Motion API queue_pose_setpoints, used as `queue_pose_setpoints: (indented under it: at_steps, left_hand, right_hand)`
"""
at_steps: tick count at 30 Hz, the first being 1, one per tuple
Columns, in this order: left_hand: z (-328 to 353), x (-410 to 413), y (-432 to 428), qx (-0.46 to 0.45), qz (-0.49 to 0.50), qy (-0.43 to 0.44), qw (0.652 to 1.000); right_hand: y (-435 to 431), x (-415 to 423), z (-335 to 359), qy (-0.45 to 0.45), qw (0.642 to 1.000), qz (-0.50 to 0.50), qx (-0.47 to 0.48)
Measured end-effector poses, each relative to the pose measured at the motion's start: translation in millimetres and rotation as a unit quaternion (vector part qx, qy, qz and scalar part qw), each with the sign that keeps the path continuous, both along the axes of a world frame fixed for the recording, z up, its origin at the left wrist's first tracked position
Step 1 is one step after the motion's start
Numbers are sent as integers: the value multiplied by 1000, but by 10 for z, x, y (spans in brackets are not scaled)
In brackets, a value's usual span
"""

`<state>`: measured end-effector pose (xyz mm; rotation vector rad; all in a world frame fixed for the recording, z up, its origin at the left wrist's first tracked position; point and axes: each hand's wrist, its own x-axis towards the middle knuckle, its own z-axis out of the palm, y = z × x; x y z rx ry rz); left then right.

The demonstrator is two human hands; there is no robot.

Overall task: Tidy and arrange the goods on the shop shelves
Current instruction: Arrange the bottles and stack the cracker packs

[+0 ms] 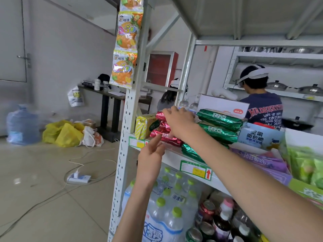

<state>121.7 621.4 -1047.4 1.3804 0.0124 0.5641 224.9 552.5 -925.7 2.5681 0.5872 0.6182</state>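
Note:
A stack of three red foil snack packs (164, 127) lies on the white shelf (172, 153), next to a yellow snack pack (145, 125) on its left and green foil packs (219, 125) on its right. My right hand (178, 119) lies over the top and front of the red stack, fingers bent down round the packs. My left hand (151, 155) is raised in front of the shelf edge, fingers straight, its fingertip touching the end of the lowest red pack.
A strip of orange sweet packets (126, 44) hangs on the shelf post. Water bottle packs (167, 206) and cans fill the shelf below. Blue, purple and green packs lie right. Two persons stand behind the shelves. Cables and a power strip (79, 178) lie on the floor.

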Motion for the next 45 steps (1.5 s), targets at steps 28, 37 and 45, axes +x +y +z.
queue_pose_setpoints:
  at_steps: [28, 37, 45]
  left_hand:
    - [259, -486, 328, -267, -262, -49, 926]
    - [541, -985, -231, -78, -172, 30, 981]
    - [705, -1194, -875, -38, -128, 17, 991]
  right_hand:
    - [-509, -1449, -918, -164, 885, 328, 286]
    - [-1661, -1944, -1242, -95, 770, 338, 533]
    - [-1981, -2225, -854, 356, 495, 269, 746]
